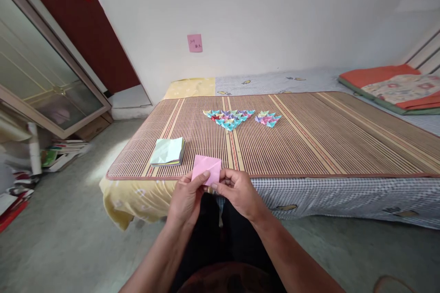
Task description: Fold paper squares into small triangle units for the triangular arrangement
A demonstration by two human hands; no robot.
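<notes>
Between my two hands is a square of pink paper (206,167), with a slanting crease across it, held just off the bed's front edge. My left hand (188,194) pinches its lower left side, the thumb lying on top. At the lower right corner my right hand (238,191) grips it between thumb and fingers. To the left on the mat lies a stack of paper sheets (167,151), a creased pale green one uppermost. Farther back stand a large cluster of colourful folded paper pieces (229,120) and a smaller cluster (268,119) to its right.
A striped bamboo mat (302,142) covers the bed. Folded orange and floral bedding (395,87) lies at the far right. A pink note (195,43) is stuck on the white wall. Piled items (65,147) stand on the floor at left, beside a glass-panelled door (48,68).
</notes>
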